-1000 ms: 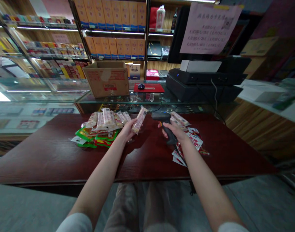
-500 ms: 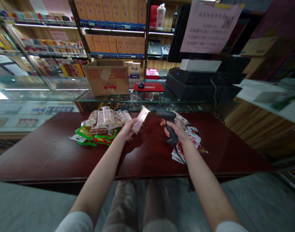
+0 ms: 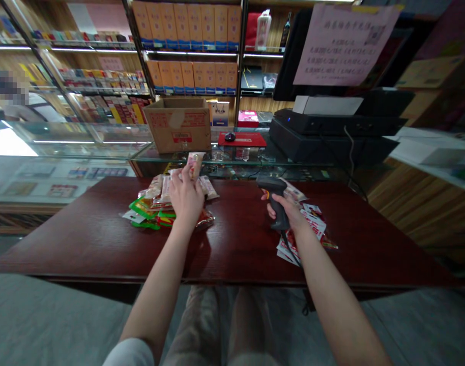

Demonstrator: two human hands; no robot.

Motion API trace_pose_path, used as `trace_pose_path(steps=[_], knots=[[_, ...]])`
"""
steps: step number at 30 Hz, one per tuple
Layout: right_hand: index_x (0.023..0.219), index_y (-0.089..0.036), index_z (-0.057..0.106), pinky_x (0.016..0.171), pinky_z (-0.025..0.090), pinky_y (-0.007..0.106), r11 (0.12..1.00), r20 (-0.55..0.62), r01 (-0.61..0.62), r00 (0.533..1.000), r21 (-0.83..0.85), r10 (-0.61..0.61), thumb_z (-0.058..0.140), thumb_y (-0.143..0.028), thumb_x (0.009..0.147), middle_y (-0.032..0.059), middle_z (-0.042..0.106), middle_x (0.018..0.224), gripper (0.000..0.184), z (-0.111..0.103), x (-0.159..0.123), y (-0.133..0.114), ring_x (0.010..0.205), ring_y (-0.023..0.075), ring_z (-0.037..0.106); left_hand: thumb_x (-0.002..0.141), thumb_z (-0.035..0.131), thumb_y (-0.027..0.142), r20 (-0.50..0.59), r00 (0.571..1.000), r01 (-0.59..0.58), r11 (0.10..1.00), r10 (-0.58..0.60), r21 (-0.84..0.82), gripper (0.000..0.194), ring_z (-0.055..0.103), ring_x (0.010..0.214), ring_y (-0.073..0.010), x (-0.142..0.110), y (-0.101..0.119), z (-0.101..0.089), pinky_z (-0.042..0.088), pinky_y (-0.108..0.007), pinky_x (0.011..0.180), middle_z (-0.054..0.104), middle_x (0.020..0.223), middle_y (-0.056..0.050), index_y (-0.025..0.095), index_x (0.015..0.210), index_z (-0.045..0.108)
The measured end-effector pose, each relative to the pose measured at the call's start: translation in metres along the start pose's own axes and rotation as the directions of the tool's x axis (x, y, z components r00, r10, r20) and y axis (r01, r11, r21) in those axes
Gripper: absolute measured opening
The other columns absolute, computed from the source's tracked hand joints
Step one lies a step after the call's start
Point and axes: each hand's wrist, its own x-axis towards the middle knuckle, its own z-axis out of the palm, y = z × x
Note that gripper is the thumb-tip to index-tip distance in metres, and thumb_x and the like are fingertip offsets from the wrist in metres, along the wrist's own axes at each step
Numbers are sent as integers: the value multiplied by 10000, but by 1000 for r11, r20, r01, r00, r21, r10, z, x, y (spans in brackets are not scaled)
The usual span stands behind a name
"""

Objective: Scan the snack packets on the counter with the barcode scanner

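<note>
My left hand (image 3: 187,195) is over the left pile of snack packets, its fingers closed on a pale snack packet (image 3: 195,163) that sticks up past them. Beneath and around that hand lie more pale packets (image 3: 154,187) on top of green and red snack bags (image 3: 144,207). My right hand (image 3: 288,209) grips a dark barcode scanner (image 3: 278,199) by its handle, head pointing left. Its cable runs down past the wrist. Under and beside my right hand, a second pile has white-and-red packets (image 3: 315,222) and a pale packet (image 3: 294,192) behind.
Both piles rest on a dark red wooden table (image 3: 240,244). Behind it, a glass counter holds an open cardboard box (image 3: 179,127), a mouse (image 3: 230,136) on a red mat, and a black cash register (image 3: 327,137). A person (image 3: 30,104) is at the far left.
My left hand has moved left with the pale packet, from the table's middle to over the left pile. My right hand keeps hold of the scanner. The view has shifted slightly left.
</note>
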Motion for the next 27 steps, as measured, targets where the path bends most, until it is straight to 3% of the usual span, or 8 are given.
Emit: trace_pose_path(steps=[4,9,14,18,20,23,25,27], knots=[[1010,-185,583,367,372,237,1000,5,-6,1000,-22,6,671,-403,793,64,701,968,320,2,-1,-1,420,64,471,874,465,279,57,986,132,935,-159,329,461,486,1202,-426,19,-16,-28,406,-580,962,487,1342,-243,132,1299,566],[988,-183,572,368,360,238,999,2,-21,1000,-33,21,682,-420,771,47,694,879,340,4,-1,-3,417,71,471,899,397,345,178,954,140,886,-240,442,539,498,1179,-461,30,-36,-27,391,-616,917,526,1293,-312,67,1341,530],[947,-189,590,385,388,242,997,-44,8,999,-73,-12,702,-444,751,16,668,738,341,-1,-5,-14,420,88,476,926,362,486,197,965,58,873,-173,485,603,390,1299,-476,31,-30,-26,287,-676,1000,512,1358,-291,91,1352,525],[873,-192,597,397,396,232,990,-188,3,982,-142,-30,720,-456,746,-31,563,523,318,-19,-17,-36,408,99,462,933,401,377,250,968,-133,895,25,426,465,383,1331,-409,22,6,-14,265,-621,1071,492,1404,-229,120,1280,572],[851,-193,601,391,397,236,981,-284,-32,958,-192,-24,739,-462,729,-33,543,483,326,-32,-23,-45,402,109,461,937,413,350,362,919,-279,907,156,316,419,456,1270,-368,14,30,6,334,-555,1053,536,1356,-194,144,1258,585],[833,-190,618,384,392,242,968,-392,-57,919,-243,-45,757,-443,722,-16,569,505,310,-52,-31,-52,414,119,475,936,434,333,562,755,-442,895,338,55,374,553,1161,-315,0,65,54,415,-481,999,602,1239,-162,164,1226,601],[837,-193,625,379,388,250,966,-417,-49,907,-255,-64,753,-430,736,-1,595,544,288,-63,-33,-51,420,126,487,910,484,313,648,639,-442,887,415,-133,433,571,1155,-295,-8,85,93,444,-432,979,590,1266,-163,151,1305,553],[844,-196,629,377,388,257,967,-425,-37,902,-253,-76,744,-422,749,9,613,568,271,-71,-33,-47,419,132,495,897,509,313,687,572,-386,886,448,-257,534,568,1182,-286,-15,102,130,445,-412,985,562,1315,-160,170,1410,469]])
